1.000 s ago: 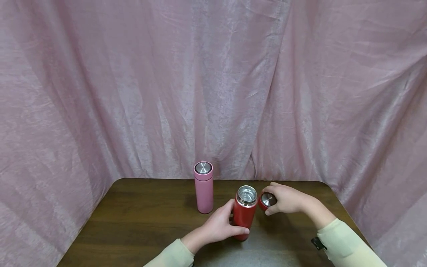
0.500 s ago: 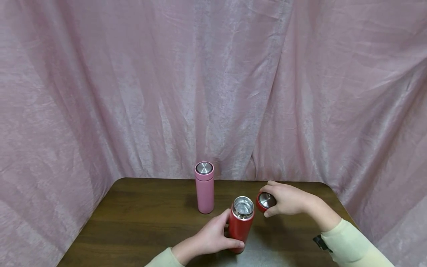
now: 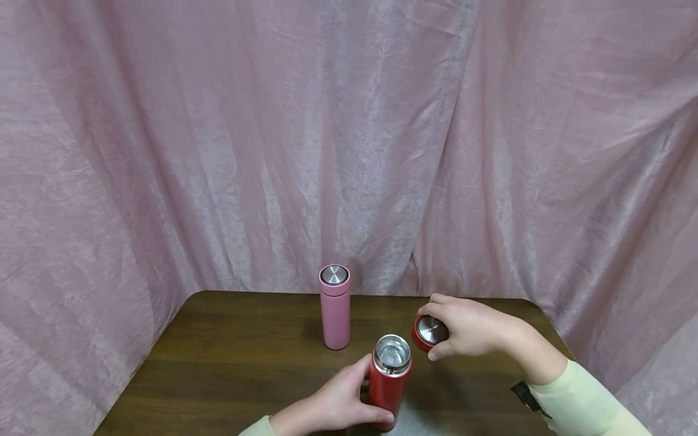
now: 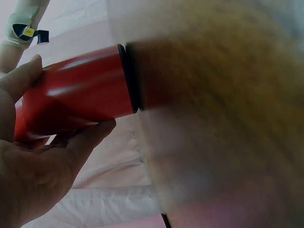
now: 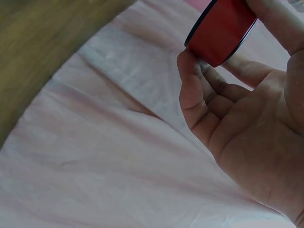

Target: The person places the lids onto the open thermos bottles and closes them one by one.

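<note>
One red bottle (image 3: 389, 390), lid off, is roughly upright at the near side of the bench (image 3: 245, 363); can't tell if it's touching down. My left hand (image 3: 338, 399) is wrapped round its body, and my right hand (image 3: 471, 327) pinches the red lid (image 3: 431, 332) just beside the open top. Tip, imo: steady the bottle, keep the lid level and don't knock the rim. Pink bottle (image 3: 335, 315) stands farther back, capped, with pink curtain (image 3: 218, 151) behind.

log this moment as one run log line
left hand: grips open red bottle | right hand: holds red lid | pink bottle: upright on table, capped
</note>
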Available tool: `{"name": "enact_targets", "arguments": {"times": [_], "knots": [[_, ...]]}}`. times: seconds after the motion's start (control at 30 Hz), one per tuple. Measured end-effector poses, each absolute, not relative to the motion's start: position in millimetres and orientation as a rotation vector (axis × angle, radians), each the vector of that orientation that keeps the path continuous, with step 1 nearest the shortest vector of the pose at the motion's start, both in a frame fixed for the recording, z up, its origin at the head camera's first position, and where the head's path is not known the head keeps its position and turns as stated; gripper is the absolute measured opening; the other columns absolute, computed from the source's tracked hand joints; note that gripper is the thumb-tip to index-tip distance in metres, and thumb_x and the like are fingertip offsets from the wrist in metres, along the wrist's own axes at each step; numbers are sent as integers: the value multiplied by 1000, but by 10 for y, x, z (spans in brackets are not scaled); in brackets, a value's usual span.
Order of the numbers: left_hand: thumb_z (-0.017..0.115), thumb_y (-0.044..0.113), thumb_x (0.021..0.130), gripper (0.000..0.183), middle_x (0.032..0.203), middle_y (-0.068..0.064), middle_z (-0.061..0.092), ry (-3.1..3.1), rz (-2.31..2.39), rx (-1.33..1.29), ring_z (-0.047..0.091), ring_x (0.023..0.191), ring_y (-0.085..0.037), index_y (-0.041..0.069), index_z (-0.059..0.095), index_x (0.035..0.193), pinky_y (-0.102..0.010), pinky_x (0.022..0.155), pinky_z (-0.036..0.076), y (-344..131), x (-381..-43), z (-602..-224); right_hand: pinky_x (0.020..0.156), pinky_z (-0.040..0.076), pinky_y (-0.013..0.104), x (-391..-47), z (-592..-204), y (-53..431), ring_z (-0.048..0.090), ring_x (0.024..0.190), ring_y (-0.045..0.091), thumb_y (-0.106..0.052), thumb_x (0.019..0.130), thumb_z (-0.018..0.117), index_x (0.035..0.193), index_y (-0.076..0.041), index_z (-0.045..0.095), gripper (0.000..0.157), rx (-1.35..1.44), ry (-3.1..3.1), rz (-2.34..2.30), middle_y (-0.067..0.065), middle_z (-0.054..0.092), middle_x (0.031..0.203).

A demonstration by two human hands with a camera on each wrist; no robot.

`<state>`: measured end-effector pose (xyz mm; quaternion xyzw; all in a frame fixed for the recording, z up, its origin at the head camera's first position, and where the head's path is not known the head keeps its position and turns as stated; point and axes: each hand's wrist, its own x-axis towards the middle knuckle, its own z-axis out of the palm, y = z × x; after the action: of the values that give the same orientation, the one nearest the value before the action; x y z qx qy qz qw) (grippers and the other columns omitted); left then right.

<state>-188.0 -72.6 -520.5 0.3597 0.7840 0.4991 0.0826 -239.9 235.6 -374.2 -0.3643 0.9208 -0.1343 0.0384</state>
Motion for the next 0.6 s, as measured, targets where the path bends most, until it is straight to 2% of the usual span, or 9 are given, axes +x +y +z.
{"name": "enact_targets", "arguments": {"times": [0.27,0.6], "knots": [[100,24,86,77,136,11,71,2288,1502,1087,69,124,-8,28,53,148,-28,102,60,-740,-1805,-5202,89,59,32,-2300,-3533,2312,64,98,0,-47,84,97,130,-25,72,57,-1139,2762,-436,-20,59,114],[99,19,86,80,140,5,70,2238,1502,1126,68,126,-8,23,50,149,-28,103,59,-743,-1743,-5201,89,58,28,-2258,-3307,2263,63,99,1,-41,86,95,129,-28,71,52,-1189,2658,-470,-20,61,115]]}}
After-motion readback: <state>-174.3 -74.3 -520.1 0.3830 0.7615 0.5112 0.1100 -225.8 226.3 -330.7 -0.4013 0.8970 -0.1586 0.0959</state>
